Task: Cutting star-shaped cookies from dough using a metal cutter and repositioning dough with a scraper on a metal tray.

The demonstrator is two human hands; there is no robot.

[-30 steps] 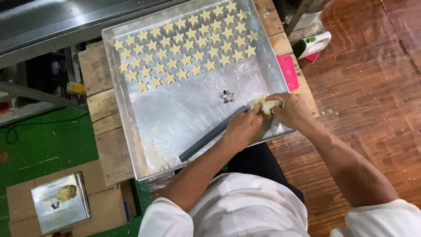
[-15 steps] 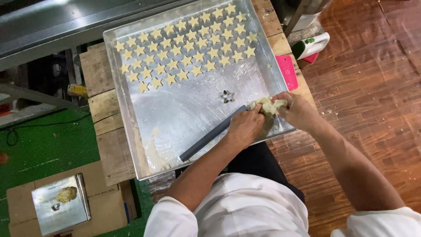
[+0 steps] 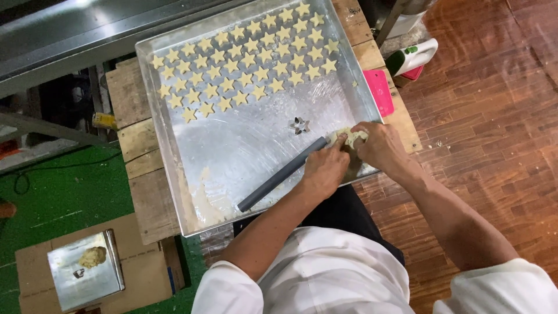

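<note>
A large metal tray (image 3: 174, 168) lies on a wooden table. Several rows of star-shaped dough pieces (image 3: 244, 64) fill its far half. A small metal star cutter (image 3: 300, 125) rests near the tray's middle. A grey rod (image 3: 279, 175) lies slanted across the near part. Both hands work a pale lump of dough (image 3: 350, 138) at the tray's near right corner: my left hand (image 3: 325, 170) presses it from the left, over the rod's end, and my right hand (image 3: 381, 148) clasps it from the right. Smears of dough (image 3: 203, 195) cling to the tray's near left.
A pink card (image 3: 379, 92) lies on the wooden table (image 3: 139, 145) beside the tray's right edge. A white and green bottle (image 3: 414, 57) sits on the brown wood floor. At lower left, a small metal tray (image 3: 81, 279) with a dough lump rests on cardboard over a green floor.
The hands keep kneading the dough lump at the same corner; fingers shift slightly around it. Tray, cutter and rod stay put.
</note>
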